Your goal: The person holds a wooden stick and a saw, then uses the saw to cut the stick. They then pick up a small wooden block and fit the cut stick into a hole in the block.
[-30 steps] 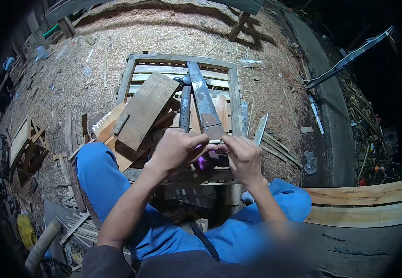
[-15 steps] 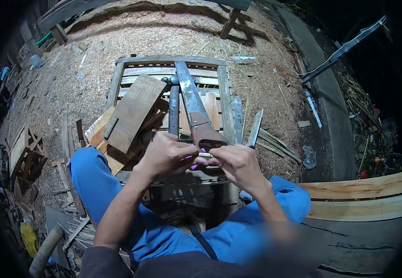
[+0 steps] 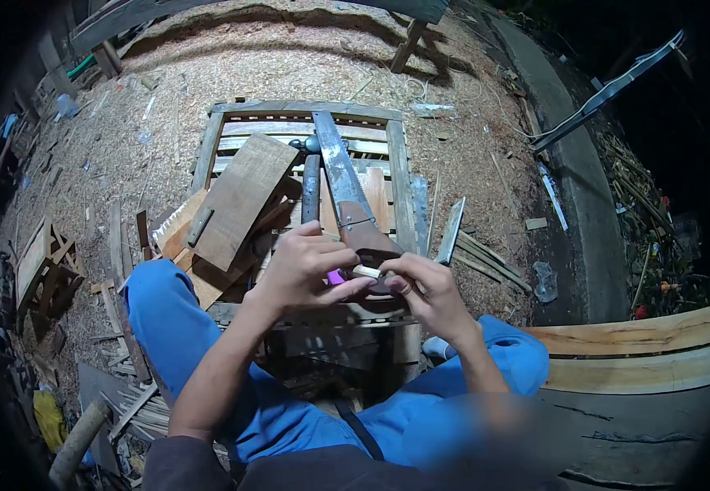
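Observation:
My left hand (image 3: 302,266) is closed around a small bright purple object (image 3: 336,277), mostly hidden by the fingers. A short pale stick-like piece (image 3: 365,272) spans the gap between both hands. Its left end lies at my left fingertips, while my right hand (image 3: 427,292) pinches the other end between thumb and finger. Just beyond the hands, a handsaw (image 3: 341,172) with a brown handle rests on a slatted wooden frame (image 3: 400,176). Beside the saw lies a hammer (image 3: 311,188) with a dark handle, its head pointing away from me.
A wide board (image 3: 244,196) leans over the frame's left side, with a small wood block (image 3: 199,227) on it. Thin wood strips (image 3: 486,263) lie right of the frame. Long planks (image 3: 641,331) stretch along the right. Wood shavings (image 3: 289,69) cover the ground.
My left hand has turned and its fingers have lifted, exposing more of the purple object and the pale piece. My right hand has shifted slightly to the right.

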`<state>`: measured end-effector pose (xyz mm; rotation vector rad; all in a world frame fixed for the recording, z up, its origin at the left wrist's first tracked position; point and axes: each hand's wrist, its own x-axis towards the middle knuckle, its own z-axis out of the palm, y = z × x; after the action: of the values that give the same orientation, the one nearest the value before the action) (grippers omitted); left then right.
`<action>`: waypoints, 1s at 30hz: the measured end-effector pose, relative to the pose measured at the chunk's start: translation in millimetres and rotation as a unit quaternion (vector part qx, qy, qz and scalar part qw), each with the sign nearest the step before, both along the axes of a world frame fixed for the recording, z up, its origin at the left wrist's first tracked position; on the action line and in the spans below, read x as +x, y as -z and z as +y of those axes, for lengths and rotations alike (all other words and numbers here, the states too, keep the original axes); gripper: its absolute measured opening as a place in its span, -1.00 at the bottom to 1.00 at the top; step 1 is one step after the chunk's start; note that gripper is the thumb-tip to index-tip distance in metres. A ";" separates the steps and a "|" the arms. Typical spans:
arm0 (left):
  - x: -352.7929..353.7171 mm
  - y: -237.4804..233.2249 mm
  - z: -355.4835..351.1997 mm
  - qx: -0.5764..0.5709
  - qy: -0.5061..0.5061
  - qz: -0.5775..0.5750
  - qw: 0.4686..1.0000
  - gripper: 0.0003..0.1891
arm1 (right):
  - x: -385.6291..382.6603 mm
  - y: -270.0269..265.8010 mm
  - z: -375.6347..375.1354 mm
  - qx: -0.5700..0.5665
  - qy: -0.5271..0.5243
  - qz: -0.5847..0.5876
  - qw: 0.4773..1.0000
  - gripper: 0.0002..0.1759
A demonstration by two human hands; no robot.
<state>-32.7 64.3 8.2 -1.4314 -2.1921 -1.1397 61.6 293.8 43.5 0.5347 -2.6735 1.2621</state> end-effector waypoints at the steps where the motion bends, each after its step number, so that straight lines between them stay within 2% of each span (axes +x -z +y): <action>1: 0.1 4.1 -0.4 -0.007 -0.008 -0.017 1.000 -0.71 | 1.2 -3.3 -2.5 -0.018 0.011 -0.013 1.000 -0.83; 2: -0.5 6.1 -1.0 -0.006 -0.011 -0.016 1.000 -0.71 | 1.6 -4.4 -4.9 -0.018 0.008 -0.012 1.000 -0.83; 4: -0.6 7.5 -1.7 0.014 -0.027 -0.003 1.000 -0.70 | 2.5 -4.8 -8.7 -0.097 0.021 -0.070 0.993 -0.80; 7: 0.7 -1.1 -3.6 0.015 -0.036 0.010 0.999 -0.69 | 0.8 -0.9 -7.9 -0.138 0.014 -0.077 0.987 -0.72; 9: 1.2 -3.0 -5.6 0.008 -0.039 0.001 0.999 -0.73 | -0.3 -1.1 -8.5 -0.154 0.016 -0.070 0.985 -0.78; 11: 0.9 -3.7 -6.9 -0.001 -0.044 -0.008 0.999 -0.75 | -2.5 -0.1 -8.6 -0.171 0.017 -0.062 0.983 -0.74; 13: 0.1 -4.7 -6.1 0.004 -0.059 0.024 0.998 -0.69 | -5.1 2.4 -7.3 -0.150 0.014 -0.005 0.989 -0.74; 17: 1.6 -8.5 -4.9 -0.007 -0.074 0.031 0.997 -0.70 | -5.6 0.4 -8.7 -0.136 0.008 0.016 0.991 -0.75; 20: 4.0 -6.6 -1.4 -0.039 -0.123 0.025 0.991 -0.66 | -6.3 1.8 -9.4 -0.120 0.021 0.058 0.991 -0.69; 22: 4.7 -1.1 2.7 -0.021 -0.147 -0.019 0.989 -0.55 | -5.9 2.3 -10.0 -0.018 0.084 0.128 0.988 -0.59; 23: 6.6 0.6 2.8 -0.015 -0.140 -0.047 0.989 -0.48 | -5.9 4.2 -12.4 -0.018 0.083 0.128 0.988 -0.59; 25: 9.2 2.0 5.1 -0.001 -0.113 -0.044 0.993 -0.48 | -5.5 10.9 -17.8 -0.042 0.188 0.103 0.976 -0.60; 30: 11.7 10.7 10.8 0.024 -0.042 0.005 0.999 -0.48 | -3.7 11.2 -10.6 0.044 0.172 0.088 0.980 -0.64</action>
<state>-20.9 75.1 -2.5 -1.3095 -2.1819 -1.1455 57.9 283.3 32.3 0.1709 -2.5393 0.9573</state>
